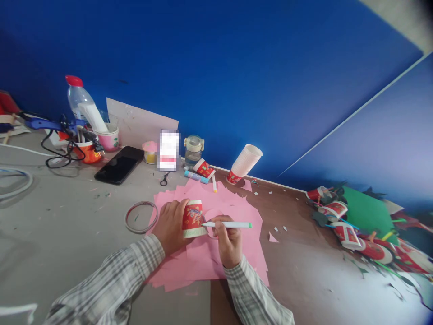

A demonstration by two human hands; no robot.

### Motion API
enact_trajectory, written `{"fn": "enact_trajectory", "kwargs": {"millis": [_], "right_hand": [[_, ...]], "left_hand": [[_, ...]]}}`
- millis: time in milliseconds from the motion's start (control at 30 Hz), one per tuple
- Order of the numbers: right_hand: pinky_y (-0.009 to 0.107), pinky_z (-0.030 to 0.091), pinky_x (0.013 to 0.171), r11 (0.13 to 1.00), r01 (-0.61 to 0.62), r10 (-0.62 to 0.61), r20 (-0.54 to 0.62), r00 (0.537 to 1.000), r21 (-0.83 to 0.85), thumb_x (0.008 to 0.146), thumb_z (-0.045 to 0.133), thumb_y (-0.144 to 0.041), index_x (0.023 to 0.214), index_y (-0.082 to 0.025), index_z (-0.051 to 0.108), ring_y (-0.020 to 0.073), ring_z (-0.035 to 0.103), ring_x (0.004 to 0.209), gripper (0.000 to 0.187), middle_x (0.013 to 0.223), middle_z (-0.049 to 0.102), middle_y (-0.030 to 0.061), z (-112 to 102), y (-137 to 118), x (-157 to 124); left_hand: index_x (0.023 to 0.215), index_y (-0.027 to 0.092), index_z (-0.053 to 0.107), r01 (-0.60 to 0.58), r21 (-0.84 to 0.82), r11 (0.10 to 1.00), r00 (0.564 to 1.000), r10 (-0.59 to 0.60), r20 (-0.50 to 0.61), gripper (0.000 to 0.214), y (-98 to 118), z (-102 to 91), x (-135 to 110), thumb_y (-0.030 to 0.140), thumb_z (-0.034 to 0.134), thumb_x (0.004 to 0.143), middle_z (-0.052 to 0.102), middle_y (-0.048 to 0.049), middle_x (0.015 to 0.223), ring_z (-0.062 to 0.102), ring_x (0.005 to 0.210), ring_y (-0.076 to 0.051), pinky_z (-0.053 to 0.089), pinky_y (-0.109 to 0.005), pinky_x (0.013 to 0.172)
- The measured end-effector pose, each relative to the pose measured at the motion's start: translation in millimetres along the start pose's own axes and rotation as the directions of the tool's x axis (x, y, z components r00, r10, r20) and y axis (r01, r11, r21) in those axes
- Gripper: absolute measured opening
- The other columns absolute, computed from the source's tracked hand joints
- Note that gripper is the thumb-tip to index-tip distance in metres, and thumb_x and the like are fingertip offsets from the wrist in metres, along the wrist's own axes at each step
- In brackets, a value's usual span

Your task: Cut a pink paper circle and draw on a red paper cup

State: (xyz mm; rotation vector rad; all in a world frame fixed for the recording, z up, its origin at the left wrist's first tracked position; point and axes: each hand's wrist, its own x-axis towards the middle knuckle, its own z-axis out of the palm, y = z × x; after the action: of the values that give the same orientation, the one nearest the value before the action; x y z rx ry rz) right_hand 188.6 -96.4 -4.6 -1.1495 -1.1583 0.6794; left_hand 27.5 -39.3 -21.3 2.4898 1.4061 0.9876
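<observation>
My left hand [171, 225] is wrapped round a red-and-white paper cup [193, 218] that stands rim-down on pink paper sheets [233, 212]. My right hand [229, 241] grips a white marker with a green cap [230, 224], held level, its tip touching the cup's lower edge. Both sleeves are grey plaid.
A wire ring [141, 217] lies left of the pink paper. Behind are a black phone [119, 164], a glass jar [193, 150], a tipped stack of white cups [246, 161], a glue gun [50, 125] and a water bottle [79, 101]. Cut cups and green paper [365, 212] crowd the right.
</observation>
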Motion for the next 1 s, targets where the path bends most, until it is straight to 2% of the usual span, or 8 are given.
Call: {"fn": "enact_trajectory", "kwargs": {"millis": [267,500,700,1000], "right_hand": [[0.022,0.038,0.040,0.997,-0.030,0.029,0.021,0.999,0.075,0.076,0.056,-0.029,0.070,-0.018,0.066,0.0120,0.044,0.040,0.016,0.051,0.055,-0.0024,-0.1,2.2,-0.4],[0.022,0.035,0.040,0.981,-0.056,0.061,-0.021,0.998,0.188,0.077,0.057,-0.031,0.071,-0.018,0.066,0.0119,0.040,0.039,0.017,0.044,0.047,-0.0052,-2.0,7.9,-0.9],[0.025,0.040,0.043,0.987,-0.061,0.056,0.039,0.998,0.148,0.077,0.057,-0.032,0.075,-0.020,0.067,0.0145,0.047,0.043,0.016,0.053,0.055,-0.0019,-1.7,7.3,-5.4],[0.027,0.043,0.049,0.994,0.034,-0.042,0.071,0.997,0.108,0.078,0.057,-0.030,0.079,-0.021,0.068,0.0144,0.048,0.047,0.014,0.060,0.058,-0.0006,0.1,2.7,-7.4]], "left_hand": [[0.119,0.019,0.031,0.012,-0.015,1.000,1.000,-0.011,0.008,0.082,-0.8,0.4,-0.3,0.054,0.062,0.052,0.050,-0.0052,0.089,0.048,0.081,-0.026,0.041,-0.042,0.074],[0.119,0.019,0.031,-0.003,-0.024,1.000,1.000,0.003,-0.004,0.082,-0.8,0.0,0.0,0.054,0.062,0.052,0.050,-0.0051,0.089,0.048,0.081,-0.026,0.041,-0.043,0.075],[0.117,0.018,0.033,0.025,-0.023,0.999,1.000,-0.025,0.019,0.080,-0.1,-0.4,1.0,0.055,0.062,0.052,0.051,-0.0051,0.088,0.049,0.081,-0.026,0.042,-0.043,0.075],[0.115,0.019,0.035,0.032,-0.031,0.999,0.999,-0.032,0.014,0.083,0.0,-1.0,2.3,0.062,0.061,0.050,0.050,-0.0045,0.086,0.049,0.080,-0.025,0.043,-0.043,0.075]]}}
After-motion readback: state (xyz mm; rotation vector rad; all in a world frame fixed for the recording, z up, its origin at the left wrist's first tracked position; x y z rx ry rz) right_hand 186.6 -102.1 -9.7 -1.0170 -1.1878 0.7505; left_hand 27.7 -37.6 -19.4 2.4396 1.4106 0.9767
